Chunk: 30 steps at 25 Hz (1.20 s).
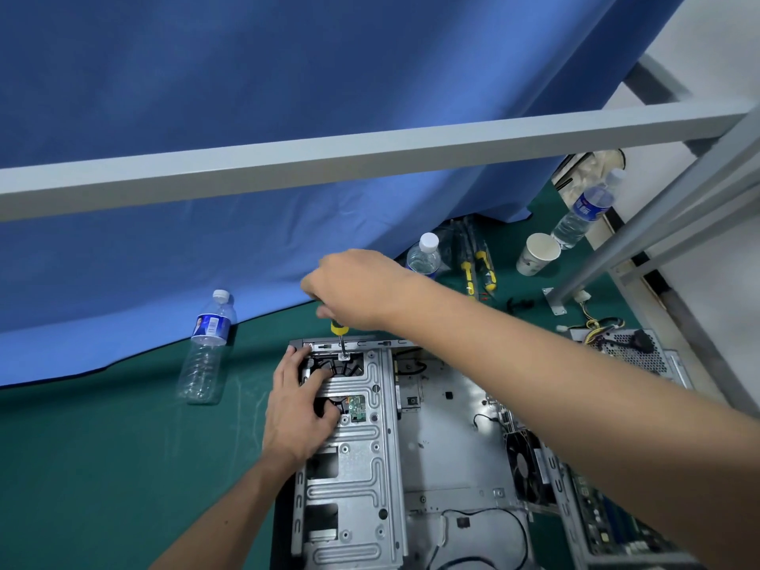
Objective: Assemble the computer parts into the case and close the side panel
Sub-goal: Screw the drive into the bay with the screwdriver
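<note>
Far left on the green mat (103, 466), an empty plastic bottle (205, 351) stands well apart from my work, with the blue curtain (205, 117) hanging behind it.

My left hand (298, 409) lies spread on the metal drive bracket (353, 438) of the open computer case (432, 446), fingers mostly straight and pressing down near the black fan (333, 366) that shows through the cut-outs. My right hand (353, 288) is closed round the handle of the yellow screwdriver (339, 335), whose shaft stands nearly upright with its tip on a screw (344, 356) at the case's far edge.

To do this well, I judge I should keep the shaft straight over the screw, push down while turning, and let my left hand stop the bracket shifting.

For room: the grey frame bar (370, 158) crosses above and beyond my right hand, so lifting high and far looks tight. To the right, another bottle (423, 257), spare screwdrivers (477, 273) and a paper cup (538, 255) stand at the far side, and the power supply (625, 347) with loose cables lies just beside the case. The near left of the mat gives my elbow the most freedom.
</note>
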{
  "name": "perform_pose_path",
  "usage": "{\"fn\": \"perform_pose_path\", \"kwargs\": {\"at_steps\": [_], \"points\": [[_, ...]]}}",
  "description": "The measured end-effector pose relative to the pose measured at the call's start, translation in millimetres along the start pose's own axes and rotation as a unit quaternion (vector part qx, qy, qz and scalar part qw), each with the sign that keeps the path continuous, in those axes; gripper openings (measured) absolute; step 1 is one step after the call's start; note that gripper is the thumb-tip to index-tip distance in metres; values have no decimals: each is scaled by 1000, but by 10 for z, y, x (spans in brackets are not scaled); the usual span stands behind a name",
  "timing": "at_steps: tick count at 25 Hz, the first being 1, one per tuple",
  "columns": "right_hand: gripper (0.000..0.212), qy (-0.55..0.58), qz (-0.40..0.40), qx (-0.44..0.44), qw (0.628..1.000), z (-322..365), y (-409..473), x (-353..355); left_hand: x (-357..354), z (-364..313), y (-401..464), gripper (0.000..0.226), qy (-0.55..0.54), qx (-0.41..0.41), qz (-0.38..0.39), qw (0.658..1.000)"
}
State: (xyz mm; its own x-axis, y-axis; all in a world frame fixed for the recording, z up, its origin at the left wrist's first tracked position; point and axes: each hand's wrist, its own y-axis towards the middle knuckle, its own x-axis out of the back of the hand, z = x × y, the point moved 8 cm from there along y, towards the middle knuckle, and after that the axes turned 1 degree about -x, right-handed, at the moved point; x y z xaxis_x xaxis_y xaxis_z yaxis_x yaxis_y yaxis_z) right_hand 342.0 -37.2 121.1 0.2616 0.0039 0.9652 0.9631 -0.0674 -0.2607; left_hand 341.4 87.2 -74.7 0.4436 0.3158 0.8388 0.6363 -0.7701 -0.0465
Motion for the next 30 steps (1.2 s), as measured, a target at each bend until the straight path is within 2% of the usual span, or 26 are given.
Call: {"fn": "perform_pose_path", "kwargs": {"at_steps": [2,4,6,7,9,11,13,15,16,18,20,23,25,26,28,30], "points": [[28,-45,-38,-43,997,5,7,-15,5,-8,1,48,-1,-3,-2,1000],[39,2,16,-62,998,-25,13,-132,11,-16,-3,48,-5,-6,-4,1000],[35,96,95,-43,990,-62,-5,-189,11,-12,-5,47,-8,-5,-4,1000],[32,119,109,-21,987,-72,-4,-175,8,-9,-6,47,-8,-3,-3,1000],[27,103,79,19,991,-67,0,-75,2,-2,-1,46,-8,-4,-3,1000],[6,47,11,13,999,-35,-10,17,0,1,-1,46,-6,-4,-5,1000],[27,-25,-56,-40,997,-62,-38,13,3,-4,1,46,-6,-7,-6,1000],[37,-13,-46,-83,995,-125,-32,-87,5,-4,1,45,-8,-8,-10,1000],[38,25,-6,-88,996,-149,-33,-146,6,-1,-2,45,-9,-7,-10,1000],[32,120,73,-47,989,-123,-33,-218,0,3,-6,45,-6,-5,-6,1000],[31,129,84,3,988,-97,-26,-154,0,7,-3,45,-5,-4,-6,1000],[10,44,4,-6,999,-62,-36,-28,-6,6,-4,45,-3,-5,-5,1000],[27,-24,-46,-60,997,-91,-53,-28,-5,5,-5,44,-4,-3,-6,1000],[35,-35,-44,-77,995,-104,-51,-67,-5,4,-5,44,-5,-4,-7,1000],[39,32,19,-89,995,-151,-58,-158,-5,7,-4,45,-7,-4,-7,1000],[35,127,101,-56,985,-150,-67,-233,-3,14,-2,45,-7,-1,-5,1000]]}}
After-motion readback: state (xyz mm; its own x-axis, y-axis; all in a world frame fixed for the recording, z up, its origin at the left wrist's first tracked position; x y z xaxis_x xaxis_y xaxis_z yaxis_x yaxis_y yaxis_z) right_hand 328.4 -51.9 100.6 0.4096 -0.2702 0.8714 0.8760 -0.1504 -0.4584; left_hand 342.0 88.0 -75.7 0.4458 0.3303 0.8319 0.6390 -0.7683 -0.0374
